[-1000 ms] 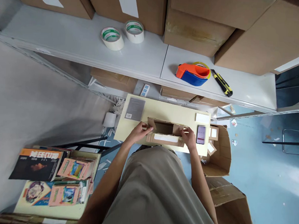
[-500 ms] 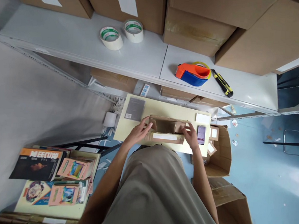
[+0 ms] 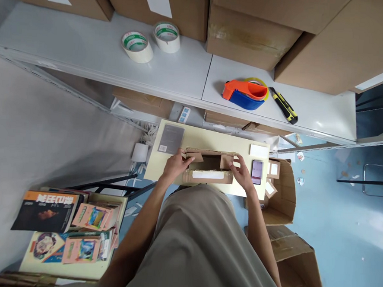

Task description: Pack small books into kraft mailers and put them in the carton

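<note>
A small cardboard box with a white label on its near side stands on the pale yellow table, its top open. My left hand grips its left end, thumb on the short left flap. At the opposite end my right hand holds the right flap between thumb and fingers. Both short flaps lean inward over the opening. Beyond my left hand lies a grey flat booklet with a barcode sticker. To the right of my right hand are a phone with a lit screen and a white stack of labels.
On the shelf above the table sit tape rolls, an orange-and-blue tape dispenser and a utility knife, with large boxes behind. Books are stacked at lower left. Open cartons stand on the floor at right.
The two short flaps have been folded further inward over the box opening. My hands stay at the ends of the box, and the view has shifted slightly.
</note>
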Tool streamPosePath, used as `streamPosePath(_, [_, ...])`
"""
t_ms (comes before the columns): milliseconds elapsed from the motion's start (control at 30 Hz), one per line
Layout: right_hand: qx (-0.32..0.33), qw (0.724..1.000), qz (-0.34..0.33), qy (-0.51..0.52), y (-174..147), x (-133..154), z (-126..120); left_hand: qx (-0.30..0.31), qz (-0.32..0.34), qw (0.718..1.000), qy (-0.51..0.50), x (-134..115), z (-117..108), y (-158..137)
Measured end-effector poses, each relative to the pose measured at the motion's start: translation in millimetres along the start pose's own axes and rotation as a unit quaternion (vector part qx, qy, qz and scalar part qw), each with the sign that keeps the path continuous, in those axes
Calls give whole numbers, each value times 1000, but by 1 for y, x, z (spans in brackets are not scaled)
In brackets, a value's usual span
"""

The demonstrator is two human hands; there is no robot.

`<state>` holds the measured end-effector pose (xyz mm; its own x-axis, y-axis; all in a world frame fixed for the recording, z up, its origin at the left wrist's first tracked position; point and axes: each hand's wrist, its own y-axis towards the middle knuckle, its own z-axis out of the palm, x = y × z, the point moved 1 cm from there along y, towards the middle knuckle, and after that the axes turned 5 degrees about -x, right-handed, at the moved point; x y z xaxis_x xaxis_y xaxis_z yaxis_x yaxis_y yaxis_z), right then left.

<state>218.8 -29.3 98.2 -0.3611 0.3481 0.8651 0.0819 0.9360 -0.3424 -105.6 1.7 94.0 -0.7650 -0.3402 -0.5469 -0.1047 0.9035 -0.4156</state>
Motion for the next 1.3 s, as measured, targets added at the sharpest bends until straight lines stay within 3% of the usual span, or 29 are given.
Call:
streamPosePath(267, [18,1000,-5,7,-1,14,-3,37,-25,999,10,-3,-5,7])
streamPosePath(533, [40,999,10,18,-3,21,-7,6,0,1000,29,0,2,18])
streamPosePath(667, [60,997,12,53,-4,23,-8,64,20,993,-97,6,-7,11])
streamPosePath(800, [37,997,7,67,-2,14,-3,101,37,960,-260,8,-19,-2])
streamPosePath(933, [5,998,-4,68,1,3,-1,115,40,947,-297,7,-20,-6])
streamPosePath(1000, [-8,998,-2,70,0,0,-2,102,54,948,-295,7,-15,-5])
streamPosePath(1167, [-14,995,6,94,2,-11,-3,1,54,970,-238,7,0,0])
streamPosePath(1300, [-55,993,2,106,10,-22,2,-32,48,981,-184,-1,4,1])
